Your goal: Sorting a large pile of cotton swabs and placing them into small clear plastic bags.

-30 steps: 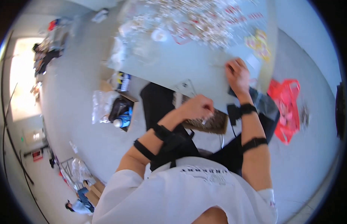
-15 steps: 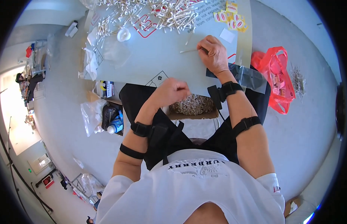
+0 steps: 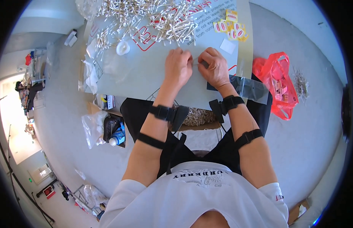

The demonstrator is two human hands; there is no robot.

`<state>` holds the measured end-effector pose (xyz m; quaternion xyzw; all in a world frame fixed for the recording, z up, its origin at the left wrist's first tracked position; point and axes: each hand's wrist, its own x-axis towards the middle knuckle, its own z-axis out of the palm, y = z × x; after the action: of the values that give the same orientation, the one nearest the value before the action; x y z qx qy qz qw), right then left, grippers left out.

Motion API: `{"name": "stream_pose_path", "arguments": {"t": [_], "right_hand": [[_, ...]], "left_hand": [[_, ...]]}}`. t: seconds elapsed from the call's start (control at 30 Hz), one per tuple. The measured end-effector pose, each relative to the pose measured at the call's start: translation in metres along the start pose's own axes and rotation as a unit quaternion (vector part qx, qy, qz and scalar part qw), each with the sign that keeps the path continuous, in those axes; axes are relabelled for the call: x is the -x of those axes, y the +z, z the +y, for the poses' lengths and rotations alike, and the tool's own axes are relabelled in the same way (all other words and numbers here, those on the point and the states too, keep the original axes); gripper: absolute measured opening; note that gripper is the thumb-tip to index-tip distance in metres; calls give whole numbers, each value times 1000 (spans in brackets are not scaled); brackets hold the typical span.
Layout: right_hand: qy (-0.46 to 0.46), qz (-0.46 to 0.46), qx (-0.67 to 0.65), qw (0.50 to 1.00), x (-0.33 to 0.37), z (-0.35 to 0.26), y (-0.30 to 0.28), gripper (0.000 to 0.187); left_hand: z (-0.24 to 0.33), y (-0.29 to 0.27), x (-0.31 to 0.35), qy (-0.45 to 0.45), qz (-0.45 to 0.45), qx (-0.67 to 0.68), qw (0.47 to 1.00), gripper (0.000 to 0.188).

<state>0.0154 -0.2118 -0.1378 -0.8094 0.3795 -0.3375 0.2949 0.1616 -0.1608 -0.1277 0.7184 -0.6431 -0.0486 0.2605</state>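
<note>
My left hand (image 3: 178, 68) and my right hand (image 3: 213, 67) meet over a grey sheet (image 3: 146, 76) spread on the floor, fingers pinched together around a thin pale stick that is barely visible between them. A large heap of white cotton swabs (image 3: 153, 19) lies on the far part of the sheet. A clear plastic bag (image 3: 246, 87) sits under my right wrist. Both forearms wear black straps.
A red plastic bag (image 3: 277, 83) lies to the right. Small yellow packets (image 3: 231, 26) and a white round lid (image 3: 123, 48) rest on the sheet. Clear bags (image 3: 91, 76), a box and a bottle (image 3: 115, 138) sit at left. A brown woven item (image 3: 199, 116) is on my lap.
My left hand rose from my lap to the sheet and joined my right hand. The view tilted so the sheet sits more central.
</note>
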Motion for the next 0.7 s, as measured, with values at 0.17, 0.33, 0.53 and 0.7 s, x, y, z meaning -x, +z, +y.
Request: {"name": "stream_pose_path", "arguments": {"t": [0.17,0.33,0.53,0.7], "right_hand": [[20,14,-13,1000,-1,-5,0,15],[5,36,-4,999,-1,-8,0,18],[6,-5,2,1000,-1,-7,-1,11],[10,-1,10,1000,0,-4,-2,9]], "left_hand": [[-14,-12,-8,-18,12,102,995,22],[-25,-5,-50,19,74,-25,997,29],[-46,-8,-63,-44,98,-31,994,21],[-20,-6,-58,-7,108,-53,993,26]]}}
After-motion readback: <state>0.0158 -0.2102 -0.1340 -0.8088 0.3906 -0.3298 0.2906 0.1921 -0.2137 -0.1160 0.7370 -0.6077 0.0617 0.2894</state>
